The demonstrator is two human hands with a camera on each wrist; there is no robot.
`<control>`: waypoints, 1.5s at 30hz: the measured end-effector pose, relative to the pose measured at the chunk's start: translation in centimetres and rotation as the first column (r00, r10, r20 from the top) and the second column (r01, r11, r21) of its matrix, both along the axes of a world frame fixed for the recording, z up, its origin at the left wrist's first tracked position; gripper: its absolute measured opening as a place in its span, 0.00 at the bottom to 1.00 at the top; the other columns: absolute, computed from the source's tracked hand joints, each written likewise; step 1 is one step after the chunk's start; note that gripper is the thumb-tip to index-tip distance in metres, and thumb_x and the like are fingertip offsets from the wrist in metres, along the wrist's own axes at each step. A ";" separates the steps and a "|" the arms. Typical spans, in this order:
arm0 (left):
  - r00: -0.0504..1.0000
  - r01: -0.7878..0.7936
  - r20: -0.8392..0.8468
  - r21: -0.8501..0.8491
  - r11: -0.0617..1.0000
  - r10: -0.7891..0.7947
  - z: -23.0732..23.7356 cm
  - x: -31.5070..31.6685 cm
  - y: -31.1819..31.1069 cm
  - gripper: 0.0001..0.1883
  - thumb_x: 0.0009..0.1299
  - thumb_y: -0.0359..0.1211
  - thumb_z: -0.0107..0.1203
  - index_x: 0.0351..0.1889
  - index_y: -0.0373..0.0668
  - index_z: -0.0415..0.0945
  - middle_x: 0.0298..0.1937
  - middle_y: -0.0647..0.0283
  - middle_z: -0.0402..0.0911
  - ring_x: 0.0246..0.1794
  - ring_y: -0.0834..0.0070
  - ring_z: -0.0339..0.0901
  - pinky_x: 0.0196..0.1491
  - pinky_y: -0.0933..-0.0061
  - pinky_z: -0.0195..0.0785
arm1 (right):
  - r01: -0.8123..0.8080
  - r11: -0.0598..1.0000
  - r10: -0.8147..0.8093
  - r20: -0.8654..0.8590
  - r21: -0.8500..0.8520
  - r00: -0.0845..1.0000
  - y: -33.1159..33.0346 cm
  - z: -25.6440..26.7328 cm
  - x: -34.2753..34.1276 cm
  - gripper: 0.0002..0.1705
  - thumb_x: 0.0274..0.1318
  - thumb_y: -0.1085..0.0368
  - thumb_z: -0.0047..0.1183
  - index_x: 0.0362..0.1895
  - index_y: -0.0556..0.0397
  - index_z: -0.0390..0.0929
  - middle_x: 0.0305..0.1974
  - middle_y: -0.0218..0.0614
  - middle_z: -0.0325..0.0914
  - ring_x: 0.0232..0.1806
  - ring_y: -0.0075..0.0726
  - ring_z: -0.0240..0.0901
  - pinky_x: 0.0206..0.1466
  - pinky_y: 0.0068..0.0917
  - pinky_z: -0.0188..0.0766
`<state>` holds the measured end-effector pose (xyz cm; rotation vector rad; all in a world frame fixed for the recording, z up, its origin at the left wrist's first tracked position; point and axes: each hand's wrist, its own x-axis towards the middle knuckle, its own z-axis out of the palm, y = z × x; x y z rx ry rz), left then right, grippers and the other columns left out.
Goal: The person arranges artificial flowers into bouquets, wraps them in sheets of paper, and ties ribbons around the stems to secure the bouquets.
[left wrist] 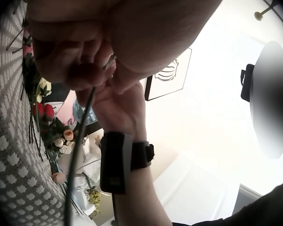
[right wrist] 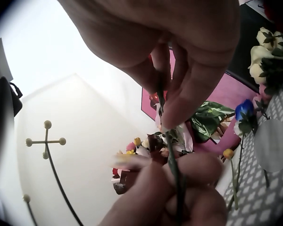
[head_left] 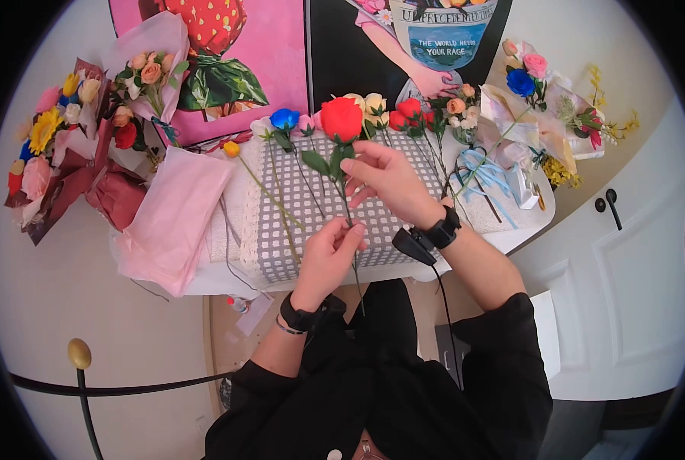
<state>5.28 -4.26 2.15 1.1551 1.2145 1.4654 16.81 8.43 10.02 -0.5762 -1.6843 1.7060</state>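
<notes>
A large red rose stands upright in the upper middle of the frame, its bloom overlapping the far edge of a grey-and-white checked cloth. Green leaves spread just below the bloom, and the stem runs down past the near edge of the cloth. Both hands are on it. The left hand, at the centre of the frame, pinches the stem between thumb and fingers. The right hand, higher and to the right, has thumb and fingertips closed narrowly on the upper stem beside the leaves; the right wrist view shows that pinch from close by.

Single flowers lie around the rose on the cloth: a blue rose to its left, a yellow bud farther left, cream roses and smaller red roses to its right. The cloth covers the middle of a white-draped counter. Folded pink wrapping overhangs the counter at left, while light-blue ribbon and a white box lie at right.

Wrapped bouquets fill the upper left and upper right of the frame. Behind, a pink painting and a black painting stand side by side. A white door occupies the right side.
</notes>
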 end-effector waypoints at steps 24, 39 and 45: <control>0.964 -0.210 0.155 -0.048 0.976 0.215 -1.6 -8.3 0.1 0.10 0.76 0.37 0.53 0.45 0.40 0.76 0.26 0.71 0.76 0.14 0.89 0.65 0.16 0.86 0.54 | -0.211 -0.182 -0.922 -0.092 0.960 0.376 6.9 4.4 17.1 0.11 0.58 0.60 0.54 0.44 0.47 0.79 0.27 0.38 0.80 0.31 0.47 0.80 0.31 0.44 0.76; 0.895 -0.413 0.188 0.003 0.911 0.405 -3.1 -10.5 -1.9 0.10 0.77 0.37 0.52 0.45 0.40 0.77 0.23 0.73 0.74 0.17 0.90 0.63 0.20 0.88 0.54 | -0.291 0.957 0.233 0.594 0.002 0.770 0.5 1.1 -1.4 0.25 0.69 0.49 0.45 0.26 0.52 0.79 0.12 0.21 0.61 0.11 0.17 0.53 0.15 0.21 0.50; 0.829 -0.535 0.206 0.026 0.844 0.520 -2.5 -11.1 -4.0 0.10 0.77 0.36 0.51 0.46 0.38 0.76 0.24 0.72 0.73 0.19 0.89 0.64 0.22 0.87 0.56 | -0.397 0.918 0.314 0.582 0.017 0.750 3.6 -3.9 -9.8 0.24 0.65 0.50 0.45 0.25 0.55 0.76 0.11 0.28 0.63 0.07 0.27 0.57 0.11 0.28 0.53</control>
